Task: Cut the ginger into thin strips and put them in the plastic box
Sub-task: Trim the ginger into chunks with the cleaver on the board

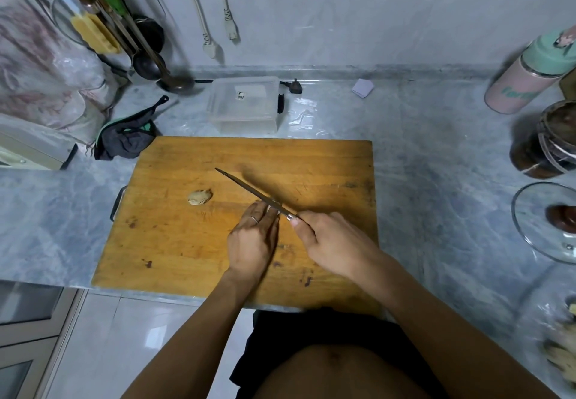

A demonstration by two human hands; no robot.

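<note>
The ginger [200, 197] lies alone on the wooden cutting board [174, 242], left of centre and well apart from both hands. It is a small knobbly lump, so I judge it light, firm and fibrous, with an uneven underside that may let it rock or roll under the blade. Its skin looks dry, so slipping seems less of a worry than tipping. The best hold is probably from above with curled fingertips pressing it flat, its longest side across the blade.

The right hand [327, 239] grips the handle of a knife [252, 193], fingers wrapped around it, the blade angled up and to the left above the board. The left hand [254, 236] rests beside the blade's base with its fingers straight and close together; they seem to touch the flat of the blade, though the view is too soft there to be sure.

The clear plastic box [244, 104] stands on the counter [436, 149] just behind the board's far edge, and its inside looks bare, so no strips are cut yet
</note>
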